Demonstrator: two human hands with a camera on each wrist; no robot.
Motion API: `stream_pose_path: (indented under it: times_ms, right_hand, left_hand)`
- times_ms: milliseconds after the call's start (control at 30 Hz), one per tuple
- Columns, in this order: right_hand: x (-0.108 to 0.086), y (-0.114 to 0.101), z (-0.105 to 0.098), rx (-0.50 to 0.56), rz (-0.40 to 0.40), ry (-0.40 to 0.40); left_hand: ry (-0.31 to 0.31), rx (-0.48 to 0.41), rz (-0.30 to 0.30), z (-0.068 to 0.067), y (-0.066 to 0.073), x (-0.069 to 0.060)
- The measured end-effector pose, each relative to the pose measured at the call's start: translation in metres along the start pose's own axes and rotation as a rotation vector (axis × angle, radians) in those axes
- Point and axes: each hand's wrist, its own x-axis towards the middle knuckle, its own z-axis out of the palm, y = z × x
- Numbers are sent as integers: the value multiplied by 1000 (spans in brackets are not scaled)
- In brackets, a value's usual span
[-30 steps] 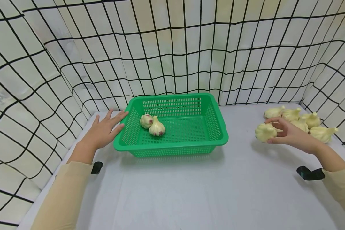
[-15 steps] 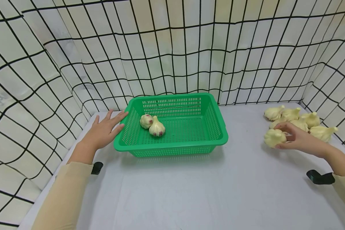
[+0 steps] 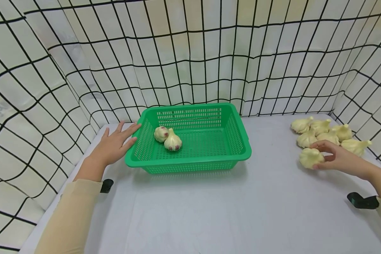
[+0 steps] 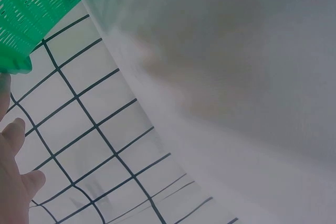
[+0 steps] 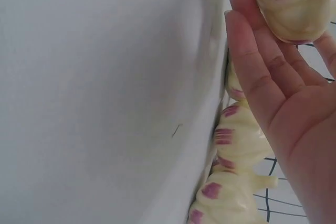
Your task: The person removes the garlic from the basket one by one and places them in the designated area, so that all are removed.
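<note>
My right hand (image 3: 341,159) pinches a pale garlic bulb (image 3: 310,158) between thumb and fingers, in front of the pile at the right. In the right wrist view the held bulb shows purple streaks at the top right. Several more garlic bulbs (image 3: 328,137) lie grouped just behind that hand. My left hand (image 3: 112,145) rests with spread, straight fingers against the left rim of a green plastic basket (image 3: 190,164). Two garlic bulbs (image 3: 173,141) with purple marks lie touching each other in the left part of the basket.
White cloth covers the table (image 3: 197,211). A black net (image 3: 190,60) over white sheeting closes off the back and both sides. The pile of bulbs sits near the right-hand net, at the back corner.
My right hand has moved right and toward me with the garlic bulb, lower beside the pile. Another pile bulb has come into view behind it. My left hand and the basket have stayed put.
</note>
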Motion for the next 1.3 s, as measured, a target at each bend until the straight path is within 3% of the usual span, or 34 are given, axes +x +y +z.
stream_pose_path:
  times_ms: [400,1000,1300]
  right_hand:
    - [-2,10,-7,-31,82,-54]
    - [-2,22,-5,-45,93,-42]
    - [-2,22,-8,-117,86,-23]
  left_hand:
    - [-3,-1,-7,0,1,0]
    - [4,5,-3,1,1,0]
    - [5,-2,-5,0,2,0]
